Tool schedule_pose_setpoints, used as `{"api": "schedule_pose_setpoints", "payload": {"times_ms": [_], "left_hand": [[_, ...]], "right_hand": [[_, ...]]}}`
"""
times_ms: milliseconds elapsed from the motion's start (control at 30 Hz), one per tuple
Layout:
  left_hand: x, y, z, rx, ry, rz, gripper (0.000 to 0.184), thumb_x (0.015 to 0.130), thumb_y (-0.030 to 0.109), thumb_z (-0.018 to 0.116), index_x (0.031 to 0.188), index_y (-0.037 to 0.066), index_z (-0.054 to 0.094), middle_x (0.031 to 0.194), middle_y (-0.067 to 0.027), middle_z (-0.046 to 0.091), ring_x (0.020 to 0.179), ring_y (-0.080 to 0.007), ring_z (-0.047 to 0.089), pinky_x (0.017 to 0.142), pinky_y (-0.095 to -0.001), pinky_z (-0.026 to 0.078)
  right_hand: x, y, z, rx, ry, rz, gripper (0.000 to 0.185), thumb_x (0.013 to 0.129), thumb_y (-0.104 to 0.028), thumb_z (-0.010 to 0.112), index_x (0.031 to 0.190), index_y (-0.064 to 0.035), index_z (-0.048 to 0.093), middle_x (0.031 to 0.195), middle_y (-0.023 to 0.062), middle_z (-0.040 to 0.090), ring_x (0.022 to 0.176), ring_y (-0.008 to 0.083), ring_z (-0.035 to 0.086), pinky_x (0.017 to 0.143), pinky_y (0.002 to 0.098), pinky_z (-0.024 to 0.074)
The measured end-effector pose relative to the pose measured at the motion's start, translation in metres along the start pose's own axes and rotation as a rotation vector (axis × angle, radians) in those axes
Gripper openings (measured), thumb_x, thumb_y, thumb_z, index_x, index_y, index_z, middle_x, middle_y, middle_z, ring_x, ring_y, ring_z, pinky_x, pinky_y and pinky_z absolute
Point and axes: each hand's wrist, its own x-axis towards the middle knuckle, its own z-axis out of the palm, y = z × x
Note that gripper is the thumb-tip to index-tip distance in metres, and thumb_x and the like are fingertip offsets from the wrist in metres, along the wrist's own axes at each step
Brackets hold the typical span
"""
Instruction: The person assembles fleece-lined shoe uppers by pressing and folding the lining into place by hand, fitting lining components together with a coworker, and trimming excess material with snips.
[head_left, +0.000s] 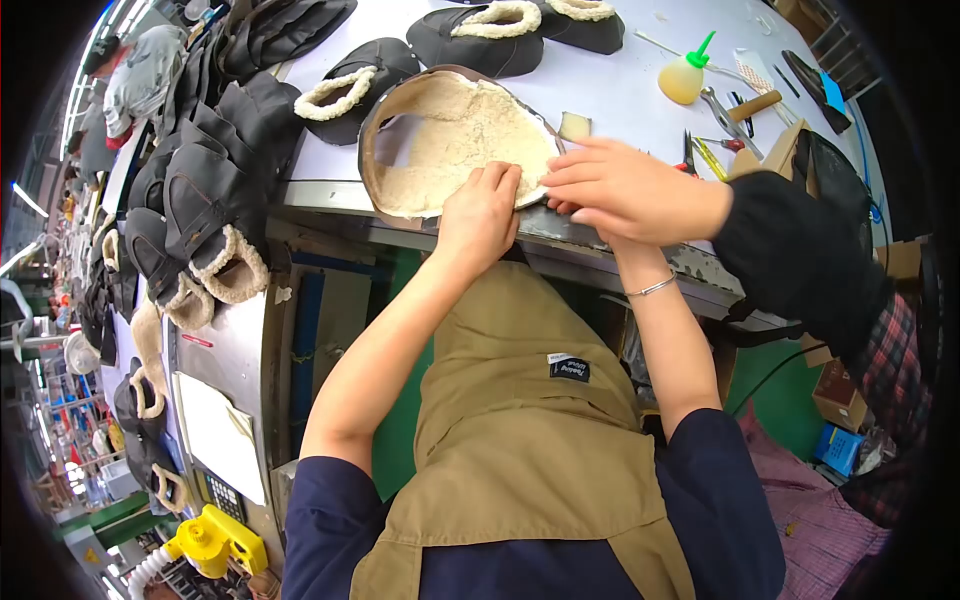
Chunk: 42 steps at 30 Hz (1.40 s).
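Note:
A dark shoe upper with a cream fleece lining (440,140) lies opened out at the table's front edge, lining upward. My left hand (480,215) is closed over its near edge, fingertips on the fleece and thumb hidden. My right hand (624,248) is at the upper's right end; a co-worker's hand (640,190), reaching in from the right in a black sleeve, covers most of it. My right fingers are largely hidden, so their grip is unclear. The co-worker's fingertips are at the upper's right edge.
Finished-looking black fleece-trimmed shoes (475,40) stand behind the upper. Stacked dark shoe uppers (225,160) fill the left side. At right are a glue bottle with green nozzle (682,78), a hammer (755,105), pliers (688,150) and a small pale block (575,126).

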Motion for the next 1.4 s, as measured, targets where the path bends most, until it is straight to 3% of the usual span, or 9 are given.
{"api": "schedule_pose_setpoints", "payload": {"times_ms": [33,67,267,367,600,700,900,1233,1400], "left_hand": [[0.002,0.001,0.006,0.074,0.029,0.0,0.033,0.071,0.016,0.069,0.1,0.005,0.058,0.095,-0.0089,0.057,0.089,-0.0244,0.058,0.074,-0.0342,0.052],[0.003,0.002,0.015,0.147,0.057,0.0,0.027,0.072,0.014,0.066,0.097,0.007,0.058,0.092,-0.0079,0.057,0.086,-0.0234,0.058,0.072,-0.0332,0.052],[0.003,-0.001,0.027,0.228,0.149,0.063,0.012,0.074,0.011,0.059,0.085,0.011,0.057,0.08,-0.0029,0.054,0.076,-0.0198,0.057,0.065,-0.0307,0.051],[0.004,-0.01,0.024,0.172,0.134,0.092,0.011,0.074,0.011,0.06,0.085,0.012,0.057,0.079,-0.0023,0.053,0.075,-0.0199,0.058,0.064,-0.0313,0.051],[0.001,-0.012,0.019,0.028,0.102,0.015,0.02,0.069,0.005,0.065,0.086,0.011,0.057,0.08,-0.0042,0.054,0.076,-0.0228,0.058,0.066,-0.0352,0.052],[0.0,-0.01,0.005,-0.142,-0.021,-0.048,0.029,0.067,0.002,0.068,0.095,0.009,0.061,0.091,-0.0068,0.059,0.087,-0.0257,0.061,0.072,-0.0368,0.053],[-0.026,-0.018,0.0,-0.19,0.068,0.106,0.038,0.072,0.001,0.071,0.109,0.007,0.064,0.108,-0.0093,0.063,0.106,-0.0293,0.062,0.084,-0.0369,0.053],[-0.004,-0.002,-0.02,-0.133,-0.106,-0.042,0.04,0.079,0.016,0.065,0.118,0.008,0.061,0.122,-0.0057,0.059,0.1,-0.029,0.059,0.082,-0.0376,0.051],[0.029,-0.009,-0.004,-0.132,-0.107,-0.026,0.035,0.079,0.014,0.064,0.113,0.008,0.063,0.103,-0.0128,0.063,0.09,-0.035,0.056,0.079,-0.0431,0.049]], "right_hand": [[0.007,-0.006,-0.02,-0.436,-0.228,-0.353,0.024,0.087,-0.015,0.061,0.107,-0.0005,0.062,0.111,0.0115,0.063,0.105,0.026,0.061,0.086,0.0348,0.0505],[0.006,-0.002,-0.016,-0.35,-0.338,-0.21,0.032,0.083,-0.016,0.061,0.112,-0.0029,0.061,0.116,0.0084,0.06,0.115,0.0288,0.051,0.096,0.0395,0.0425],[0.02,-0.002,-0.01,-0.374,-0.478,-0.063,0.04,0.078,-0.017,0.066,0.116,-0.0069,0.06,0.114,0.009,0.054,0.107,0.0277,0.051,0.092,0.0395,0.0425],[0.014,0.008,-0.004,-0.385,-0.379,-0.125,0.035,0.077,-0.02,0.065,0.111,-0.0109,0.063,0.101,0.0072,0.055,0.103,0.0259,0.053,0.088,0.0387,0.0437],[0.027,-0.001,-0.001,-0.335,-0.448,-0.042,0.034,0.078,-0.017,0.065,0.111,-0.0114,0.063,0.102,0.0079,0.054,0.1,0.0278,0.052,0.086,0.0399,0.0427],[0.019,0.005,-0.007,-0.322,-0.45,-0.05,0.035,0.08,-0.018,0.065,0.114,-0.0125,0.063,0.105,0.0077,0.054,0.102,0.0279,0.052,0.087,0.0396,0.0427],[0.02,-0.005,-0.002,-0.405,-0.423,-0.099,0.039,0.08,-0.02,0.065,0.118,-0.0138,0.062,0.108,0.0093,0.054,0.104,0.0292,0.052,0.089,0.0408,0.0428],[0.017,-0.002,0.003,-0.498,-0.357,-0.177,0.035,0.077,-0.028,0.067,0.108,-0.0124,0.066,0.105,0.0091,0.055,0.103,0.0254,0.052,0.085,0.0393,0.0425],[0.019,-0.003,0.002,-0.444,-0.406,-0.099,0.024,0.074,-0.024,0.07,0.094,-0.0103,0.069,0.107,0.0076,0.055,0.105,0.0266,0.05,0.092,0.0408,0.0402]]}}
